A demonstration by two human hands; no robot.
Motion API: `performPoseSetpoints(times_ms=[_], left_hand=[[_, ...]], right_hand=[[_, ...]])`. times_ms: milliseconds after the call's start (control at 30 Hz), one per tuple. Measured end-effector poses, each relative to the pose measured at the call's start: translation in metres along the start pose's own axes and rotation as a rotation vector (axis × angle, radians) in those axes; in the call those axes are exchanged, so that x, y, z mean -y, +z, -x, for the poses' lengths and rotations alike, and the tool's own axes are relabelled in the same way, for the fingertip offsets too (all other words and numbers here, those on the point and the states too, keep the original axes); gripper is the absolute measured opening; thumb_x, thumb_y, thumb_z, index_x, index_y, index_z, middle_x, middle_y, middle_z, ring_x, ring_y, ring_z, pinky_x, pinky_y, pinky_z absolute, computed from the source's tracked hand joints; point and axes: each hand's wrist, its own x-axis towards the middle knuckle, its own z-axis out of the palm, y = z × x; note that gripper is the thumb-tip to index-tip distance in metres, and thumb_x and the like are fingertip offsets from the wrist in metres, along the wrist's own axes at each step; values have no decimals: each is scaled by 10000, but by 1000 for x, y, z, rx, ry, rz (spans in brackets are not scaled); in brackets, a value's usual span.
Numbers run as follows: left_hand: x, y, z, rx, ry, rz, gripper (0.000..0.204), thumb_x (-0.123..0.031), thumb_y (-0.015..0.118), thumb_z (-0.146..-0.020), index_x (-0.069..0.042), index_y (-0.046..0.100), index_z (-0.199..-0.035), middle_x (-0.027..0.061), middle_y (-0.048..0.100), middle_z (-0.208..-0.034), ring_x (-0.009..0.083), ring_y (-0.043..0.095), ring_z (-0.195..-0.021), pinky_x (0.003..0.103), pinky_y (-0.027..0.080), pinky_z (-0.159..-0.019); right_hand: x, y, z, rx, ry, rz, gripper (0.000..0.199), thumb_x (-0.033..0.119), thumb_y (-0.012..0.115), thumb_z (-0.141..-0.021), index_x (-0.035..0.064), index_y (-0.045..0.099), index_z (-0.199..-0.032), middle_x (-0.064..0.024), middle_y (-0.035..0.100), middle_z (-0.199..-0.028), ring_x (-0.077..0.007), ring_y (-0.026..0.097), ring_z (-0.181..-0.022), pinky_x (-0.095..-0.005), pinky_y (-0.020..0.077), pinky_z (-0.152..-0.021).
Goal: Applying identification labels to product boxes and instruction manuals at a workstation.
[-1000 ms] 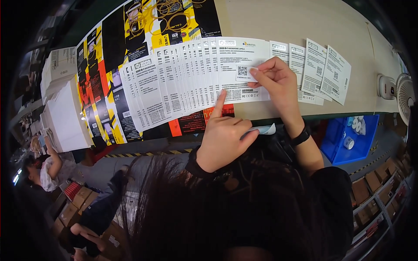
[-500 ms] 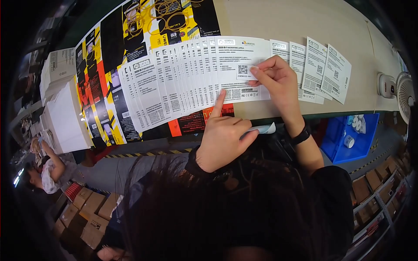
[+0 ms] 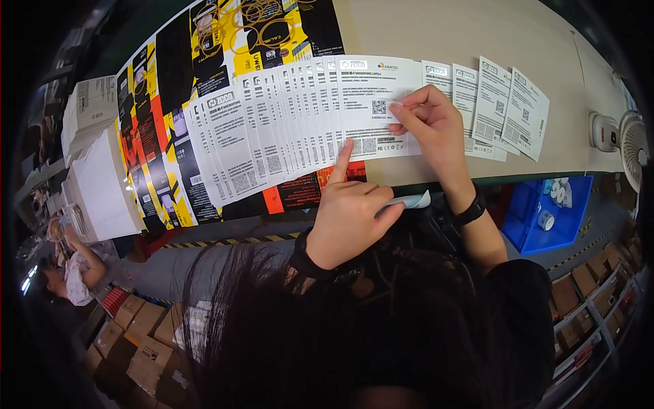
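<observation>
A fanned row of white printed cards (image 3: 235, 153) overlaps across the table, and one broad card (image 3: 361, 75) lies uncovered in front of me. My left hand (image 3: 351, 211) rests its stretched index fingertip on that card's lower part, thumb apart and the other fingers curled. Above it, my right hand (image 3: 432, 129) pinches the right edge of a small white QR code sticker (image 3: 379, 109), which lies against the card's face. Its other fingers are bent. Beside my left thumb, a curled pale-blue sheet (image 3: 412, 201) sticks out at the table edge. More white cards (image 3: 524, 112) overlap right of my right hand.
Printed black-and-yellow sheets (image 3: 160, 150) lie under the cards, with rubber bands (image 3: 262, 34) on top. White paper stacks (image 3: 102, 184) stand left. A small white fan (image 3: 632, 150) is at the right end. A blue bin (image 3: 524, 228) and cardboard boxes (image 3: 146, 361) are below; another person works far left.
The QR code sticker now sits flatter on the card, its edges blending in; my right fingers have shifted only slightly. My left hand stays in place.
</observation>
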Motion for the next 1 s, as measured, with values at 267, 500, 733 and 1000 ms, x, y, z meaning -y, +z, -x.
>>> performPoseSetpoints(times_ms=[267, 500, 733, 1000], left_hand=[[0, -1, 0, 9, -11, -3, 164, -145, 667, -688, -53, 565, -598, 48, 513, -522, 216, 536, -499, 478, 230, -1071], [2, 0, -1, 20, -15, -10, 172, -149, 651, -702, -49, 560, -594, 56, 513, -516, 229, 537, -505, 471, 228, -1072], [1, 1, 0, 20, -13, -14, 179, -151, 642, -708, -47, 556, -591, 61, 515, -513, 239, 535, -510, 472, 229, -1071], [-4, -7, 4, -33, 27, -13, 107, -119, 645, -696, -44, 591, -644, 54, 549, -529, 229, 550, -502, 461, 226, -1077]], right_hand=[[12, 6, 0, -5, 6, 334, 214, 82, 674, -784, -3, 487, -845, -65, 589, -683, -92, 556, -580, -210, 445, -541], [13, 7, -4, -150, -254, 876, 307, 156, 708, -753, 21, 447, -842, -57, 479, -645, -132, 473, -559, -255, 413, -502], [-5, -10, -11, -69, -224, 694, 308, 121, 712, -740, 50, 424, -826, -25, 450, -714, -92, 427, -595, -227, 382, -524], [15, -15, -5, 122, -212, 721, 236, 88, 656, -771, 71, 453, -891, -25, 474, -822, -100, 449, -726, -237, 397, -656]])
